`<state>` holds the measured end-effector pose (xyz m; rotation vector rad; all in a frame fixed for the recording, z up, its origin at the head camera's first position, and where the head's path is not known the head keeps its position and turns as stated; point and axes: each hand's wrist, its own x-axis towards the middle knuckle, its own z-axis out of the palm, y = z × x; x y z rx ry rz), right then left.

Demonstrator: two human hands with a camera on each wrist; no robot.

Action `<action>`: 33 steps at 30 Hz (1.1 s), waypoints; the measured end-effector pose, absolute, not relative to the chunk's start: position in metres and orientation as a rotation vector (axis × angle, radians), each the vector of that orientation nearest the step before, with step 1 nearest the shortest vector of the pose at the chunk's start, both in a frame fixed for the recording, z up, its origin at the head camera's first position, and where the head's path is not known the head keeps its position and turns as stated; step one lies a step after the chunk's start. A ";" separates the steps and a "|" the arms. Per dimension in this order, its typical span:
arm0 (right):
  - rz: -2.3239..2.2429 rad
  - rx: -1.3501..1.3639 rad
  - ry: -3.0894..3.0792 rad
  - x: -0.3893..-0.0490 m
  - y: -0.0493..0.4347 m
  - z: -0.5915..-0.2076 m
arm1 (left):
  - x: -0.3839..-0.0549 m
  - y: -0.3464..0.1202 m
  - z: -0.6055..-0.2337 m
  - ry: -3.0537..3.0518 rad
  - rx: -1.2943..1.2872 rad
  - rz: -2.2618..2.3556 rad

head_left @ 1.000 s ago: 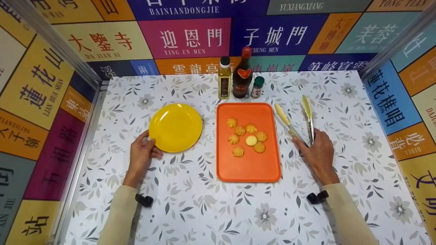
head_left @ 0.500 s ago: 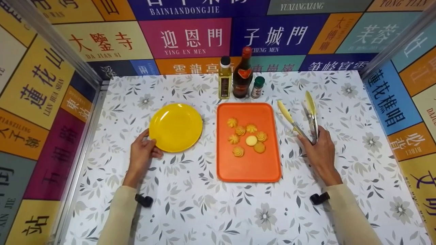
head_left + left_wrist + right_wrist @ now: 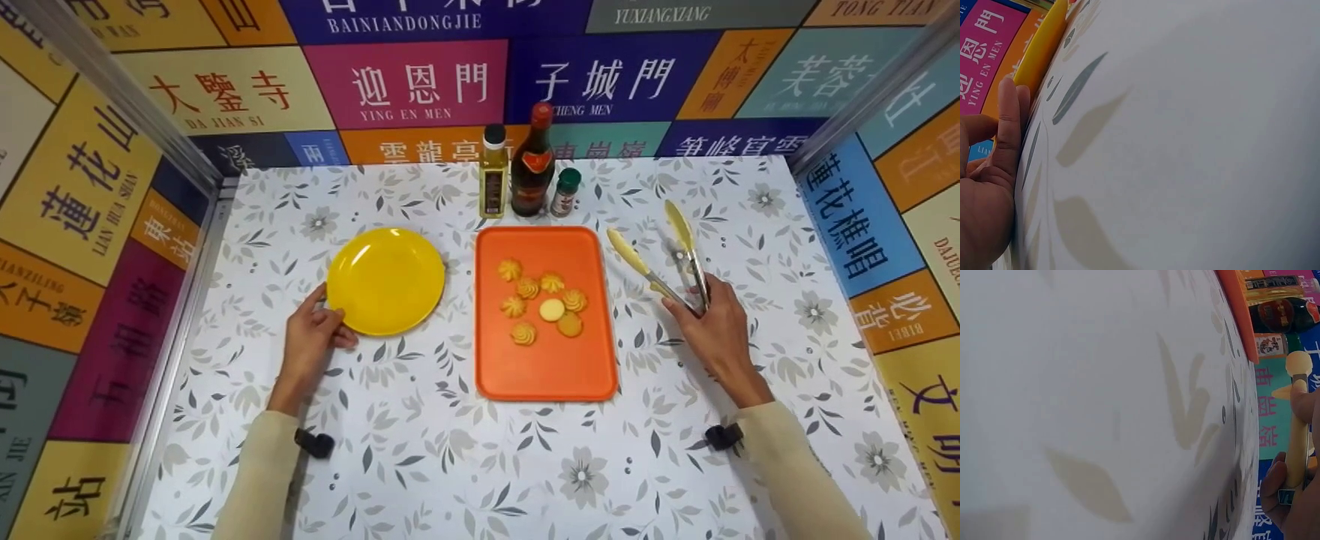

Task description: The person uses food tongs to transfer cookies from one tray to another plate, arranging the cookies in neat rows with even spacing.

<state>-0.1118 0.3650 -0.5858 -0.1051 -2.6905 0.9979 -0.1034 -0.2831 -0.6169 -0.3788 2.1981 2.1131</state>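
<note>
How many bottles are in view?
3, in a row behind the orange rectangular tray: yellow black-capped bottle left, dark red-capped bottle middle, small green-capped bottle right.

Colourful lettered walls (image 3: 409, 82) border a floral-patterned table (image 3: 420, 457)

Right hand (image 3: 716, 322): you have shifted it to your right over the past second, so it sits farther from the orange tray (image 3: 544, 375).
Tongs (image 3: 634, 255): their gripped end has gone right with your hand; their arms slant more to your left than before, the tips having swung slightly left in the last half second.
Right sleeve (image 3: 795, 465): moved outward with your wrist, the black wrist device (image 3: 722, 436) along with it.
</note>
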 end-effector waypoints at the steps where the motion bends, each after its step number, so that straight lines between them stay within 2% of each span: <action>1: 1.005 -0.100 -2.695 -0.112 0.366 -0.585 | -0.103 -0.283 -0.617 2.196 -0.380 2.117; 33: 1.049 0.125 -2.952 -0.119 0.384 -0.535 | -0.104 -0.284 -0.616 2.226 -0.397 2.065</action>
